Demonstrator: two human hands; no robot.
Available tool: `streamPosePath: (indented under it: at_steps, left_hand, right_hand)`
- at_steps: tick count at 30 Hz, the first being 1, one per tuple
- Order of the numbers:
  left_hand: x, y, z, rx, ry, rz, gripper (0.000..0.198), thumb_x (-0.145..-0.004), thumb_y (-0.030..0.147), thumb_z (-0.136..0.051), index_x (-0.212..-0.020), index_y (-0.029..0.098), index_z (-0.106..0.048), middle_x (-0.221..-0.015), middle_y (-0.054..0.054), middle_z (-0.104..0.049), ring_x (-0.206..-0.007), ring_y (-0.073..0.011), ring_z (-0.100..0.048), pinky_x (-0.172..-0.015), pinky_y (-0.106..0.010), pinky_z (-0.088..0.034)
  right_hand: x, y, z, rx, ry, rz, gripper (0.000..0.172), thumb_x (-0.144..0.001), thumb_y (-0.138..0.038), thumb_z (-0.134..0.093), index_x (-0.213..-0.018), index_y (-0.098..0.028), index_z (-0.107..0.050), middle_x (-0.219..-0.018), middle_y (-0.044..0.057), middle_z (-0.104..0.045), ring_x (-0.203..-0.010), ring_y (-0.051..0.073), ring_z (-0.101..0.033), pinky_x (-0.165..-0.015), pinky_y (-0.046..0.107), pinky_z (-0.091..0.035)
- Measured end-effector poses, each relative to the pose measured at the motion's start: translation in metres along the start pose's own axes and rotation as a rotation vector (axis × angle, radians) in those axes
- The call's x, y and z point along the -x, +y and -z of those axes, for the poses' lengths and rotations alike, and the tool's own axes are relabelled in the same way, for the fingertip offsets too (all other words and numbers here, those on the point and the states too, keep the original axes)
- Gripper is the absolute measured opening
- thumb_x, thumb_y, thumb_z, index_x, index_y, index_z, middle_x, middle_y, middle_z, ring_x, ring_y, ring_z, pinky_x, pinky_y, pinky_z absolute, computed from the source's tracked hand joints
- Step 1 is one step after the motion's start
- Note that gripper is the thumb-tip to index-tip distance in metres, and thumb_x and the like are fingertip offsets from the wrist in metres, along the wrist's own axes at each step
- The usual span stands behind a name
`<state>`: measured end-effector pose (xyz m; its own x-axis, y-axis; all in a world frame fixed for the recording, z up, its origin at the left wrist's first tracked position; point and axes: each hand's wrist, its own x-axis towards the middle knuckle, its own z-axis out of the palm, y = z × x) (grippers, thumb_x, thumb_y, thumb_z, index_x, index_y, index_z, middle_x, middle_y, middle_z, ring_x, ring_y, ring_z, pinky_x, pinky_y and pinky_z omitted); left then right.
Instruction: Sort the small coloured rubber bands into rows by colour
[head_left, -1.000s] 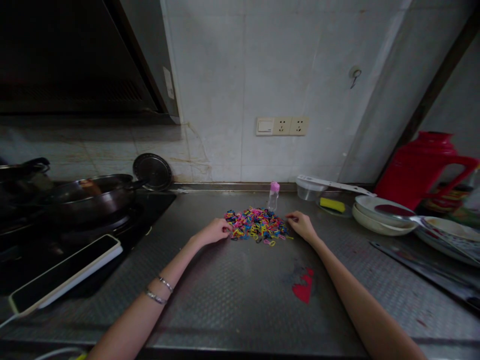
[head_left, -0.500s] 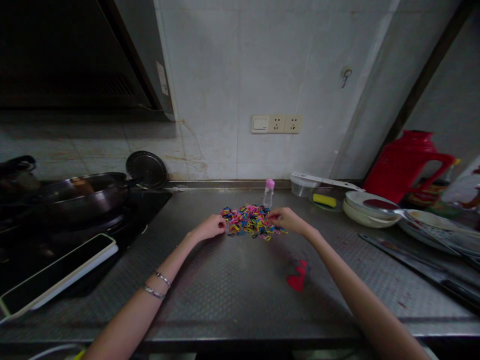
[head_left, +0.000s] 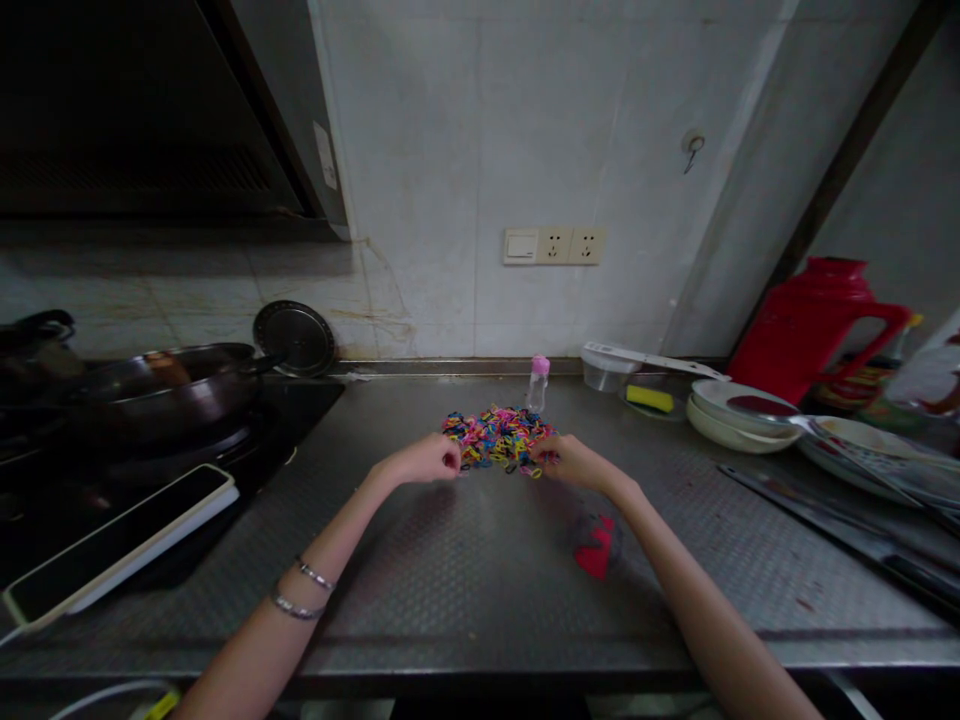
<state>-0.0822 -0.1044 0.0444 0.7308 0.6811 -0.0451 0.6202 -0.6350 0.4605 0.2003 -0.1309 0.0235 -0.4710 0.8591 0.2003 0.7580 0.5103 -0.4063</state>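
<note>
No wording, brand or number can be read. Pale sticker (head_left: 325, 155) seen on side of range hood (head_left: 150, 110); any print too small to be made out. Reddish label (head_left: 857, 388) on dark jar beside red flask (head_left: 799, 330) blurred, wording illegible. Worn red heart-like mark (head_left: 593, 556) shown on worktop (head_left: 465, 580). Phone (head_left: 124, 545) screen seen dark.

passage: counter (head_left: 480, 580) fronting colourful pile (head_left: 491, 435) | obstacles: bottle (head_left: 538, 393) behind, bowls (head_left: 735, 435) right

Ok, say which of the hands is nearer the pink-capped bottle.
The right hand, at the right of the multicoloured loops; the left hand, at their left, is farther.
</note>
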Motion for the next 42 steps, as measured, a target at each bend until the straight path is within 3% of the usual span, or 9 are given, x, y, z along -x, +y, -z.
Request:
streamPosePath:
  at_steps: [10, 17, 21, 26, 32, 42]
  left_hand:
    - [0.000, 0.004, -0.010, -0.022, -0.117, 0.082, 0.018, -0.067, 0.025, -0.054, -0.074, 0.013, -0.066, -0.065, -0.002, -0.062, -0.056, -0.0097, -0.051, -0.051, -0.019, -0.033]
    - [0.002, 0.002, -0.006, -0.008, -0.143, 0.085, 0.021, -0.066, 0.028, -0.056, -0.077, 0.014, -0.066, -0.063, -0.001, -0.061, -0.054, -0.0092, -0.049, -0.050, -0.019, -0.032]
    - [0.001, -0.005, -0.003, 0.026, -0.117, 0.076, 0.021, -0.065, 0.025, -0.055, -0.079, 0.015, -0.066, -0.066, -0.001, -0.062, -0.057, -0.0093, -0.050, -0.052, -0.018, -0.033]
    - [0.002, -0.008, 0.000, 0.053, -0.074, 0.077, 0.023, -0.065, 0.020, -0.053, -0.081, 0.014, -0.067, -0.069, -0.001, -0.063, -0.061, -0.0106, -0.052, -0.057, -0.019, -0.035]
    - [0.005, -0.005, 0.008, 0.030, 0.007, 0.060, 0.022, -0.066, 0.017, -0.050, -0.080, 0.014, -0.067, -0.069, -0.001, -0.063, -0.062, -0.0106, -0.052, -0.059, -0.019, -0.036]
    - [-0.003, -0.010, -0.010, -0.129, 0.126, 0.098, 0.022, -0.070, 0.024, -0.051, -0.085, 0.018, -0.066, -0.078, -0.002, -0.065, -0.067, -0.0123, -0.056, -0.059, -0.020, -0.035]
  right_hand:
    - [0.005, -0.006, -0.006, -0.022, -0.023, -0.040, 0.026, -0.063, -0.004, -0.047, -0.076, -0.016, -0.065, -0.075, 0.003, -0.066, -0.068, 0.013, -0.055, -0.063, 0.021, -0.039]
    - [0.002, -0.006, -0.008, -0.084, 0.047, -0.023, 0.027, -0.063, -0.004, -0.043, -0.074, -0.015, -0.066, -0.067, 0.001, -0.063, -0.061, 0.011, -0.053, -0.059, 0.020, -0.038]
    - [-0.001, -0.021, -0.014, -0.207, 0.061, 0.016, 0.029, -0.065, -0.008, -0.046, -0.083, -0.014, -0.066, -0.073, 0.002, -0.064, -0.064, 0.011, -0.054, -0.059, 0.019, -0.039]
    - [-0.001, -0.040, -0.028, -0.249, -0.031, 0.067, 0.026, -0.065, -0.009, -0.048, -0.083, -0.015, -0.066, -0.071, 0.001, -0.063, -0.062, 0.010, -0.053, -0.057, 0.018, -0.039]
    - [0.000, -0.045, -0.034, -0.260, -0.112, 0.103, 0.028, -0.066, -0.009, -0.049, -0.089, -0.014, -0.064, -0.071, 0.001, -0.062, -0.061, 0.010, -0.053, -0.056, 0.018, -0.039]
    - [0.001, -0.020, -0.005, -0.181, 0.129, 0.023, 0.028, -0.069, -0.013, -0.048, -0.091, -0.015, -0.065, -0.078, 0.002, -0.064, -0.069, 0.012, -0.056, -0.064, 0.021, -0.041]
